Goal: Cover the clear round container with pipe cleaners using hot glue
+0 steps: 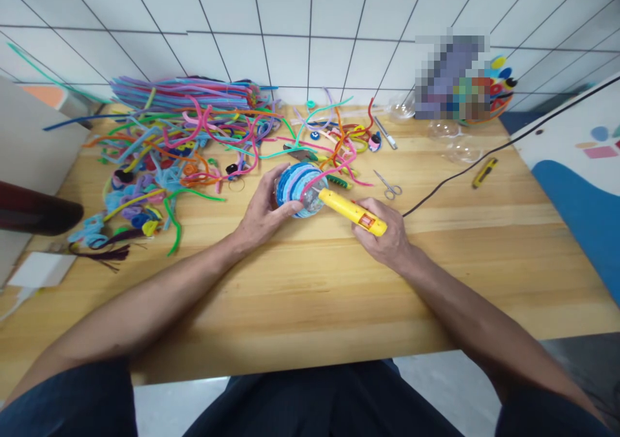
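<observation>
My left hand (pixel 268 206) is wrapped round the side of a clear ball (pixel 296 188) that is partly covered with rings of blue, pink and purple pipe cleaner. A loose pink pipe cleaner (pixel 334 171) runs off the ball toward the upper right. In my right hand (pixel 382 233) is a yellow hot glue gun (pixel 349 210), held by its handle. Its nozzle points left, at the bare clear part of the ball; whether it touches the surface I cannot tell. My right fingers are partly hidden behind the gun.
Loose pipe cleaners (pixel 194 133) heap across the back left, before a thick bundle (pixel 184 93). Small scissors (pixel 389 185), a silver cutter (pixel 385 133) and a yellow cutter (pixel 485 173) lie to the right. Clear balls (pixel 464 150) stand behind a black cord (pixel 450 175). A white box (pixel 42 269) sits left.
</observation>
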`<state>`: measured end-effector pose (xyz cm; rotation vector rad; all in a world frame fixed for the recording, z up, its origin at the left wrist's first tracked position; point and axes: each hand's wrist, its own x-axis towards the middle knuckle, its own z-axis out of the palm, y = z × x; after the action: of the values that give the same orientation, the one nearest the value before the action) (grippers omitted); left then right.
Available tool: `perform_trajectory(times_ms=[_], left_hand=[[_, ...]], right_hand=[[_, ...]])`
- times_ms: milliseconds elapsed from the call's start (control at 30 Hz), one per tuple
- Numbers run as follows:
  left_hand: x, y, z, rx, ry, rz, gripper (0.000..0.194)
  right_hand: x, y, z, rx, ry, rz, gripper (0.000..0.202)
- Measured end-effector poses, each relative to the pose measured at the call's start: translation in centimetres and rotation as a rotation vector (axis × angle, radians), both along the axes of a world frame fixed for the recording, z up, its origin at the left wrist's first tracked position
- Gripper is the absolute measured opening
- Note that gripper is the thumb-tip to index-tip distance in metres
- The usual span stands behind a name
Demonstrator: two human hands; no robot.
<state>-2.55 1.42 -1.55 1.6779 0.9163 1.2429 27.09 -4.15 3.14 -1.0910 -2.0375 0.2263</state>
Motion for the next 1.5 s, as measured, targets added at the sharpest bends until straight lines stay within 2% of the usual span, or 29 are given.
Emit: perform_trajectory(times_ms=[333, 833, 1067, 1367, 1500], left_hand=[[0.07, 0.06, 0.05, 0.028, 0.019, 0.005, 0.087], [0.06, 0.06, -0.04, 0.002, -0.01, -0.007, 0.087], [0.18, -0.07, 0.18, 0.008, -0.01, 0.0, 0.084], [0.24, 0.12, -0.04, 0.011, -0.025, -0.006, 0.086], [0.25, 0.03, 0.12, 0.001, -0.021, -0.003, 0.085]], right_hand=[[-0.1, 0.05, 0.12, 0.055, 0.01, 0.001, 0.017], [0.0, 0.02, -0.17, -0.008, 0.015, 0.02, 0.02], [-0.16, 0.01, -0.12, 0.006, 0.038, -0.031, 0.019], [-0.4, -0.23, -0.38, 0.05, -0.017, 0.059, 0.021], [-0.23, -0.04, -0.35, 0.039, -0.011, -0.003, 0.019]])
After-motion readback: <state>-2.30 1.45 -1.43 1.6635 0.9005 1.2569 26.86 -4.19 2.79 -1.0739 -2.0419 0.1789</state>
